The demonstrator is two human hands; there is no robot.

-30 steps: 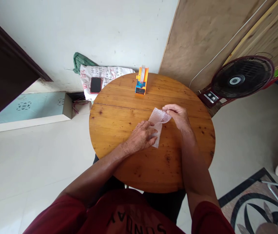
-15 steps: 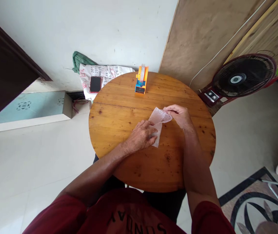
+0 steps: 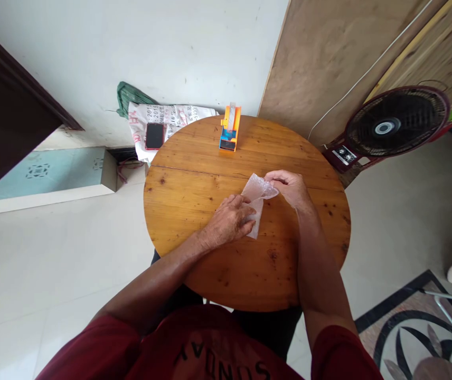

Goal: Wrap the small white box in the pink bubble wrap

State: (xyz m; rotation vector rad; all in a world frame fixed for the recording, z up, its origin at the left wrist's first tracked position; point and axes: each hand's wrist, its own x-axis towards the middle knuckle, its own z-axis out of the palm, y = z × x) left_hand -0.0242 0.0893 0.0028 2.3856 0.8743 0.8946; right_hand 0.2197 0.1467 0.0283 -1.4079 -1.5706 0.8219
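A small piece of clear bubble wrap (image 3: 254,188) lies near the middle of the round wooden table (image 3: 186,211), its right flap lifted and curled over. My left hand (image 3: 232,217) rests across the lower part of it, fingers apart and pressing it against the wood. At the upper right, my right hand (image 3: 289,187) pinches the raised corner between thumb and fingers. Whether anything is wrapped inside, I cannot tell. Toward the table's far edge stands an orange and blue tape dispenser (image 3: 229,132), apart from both hands.
Beyond the table's far left edge, a phone (image 3: 154,136) lies on a white printed sack (image 3: 139,113), with a green bag (image 3: 131,97) behind. A dark fan (image 3: 396,124) stands at the right by the wall. A pale low ledge (image 3: 44,174) runs along the left.
My right hand has shifted very slightly left with the pinched corner of the bubble wrap. My left hand stays in place.
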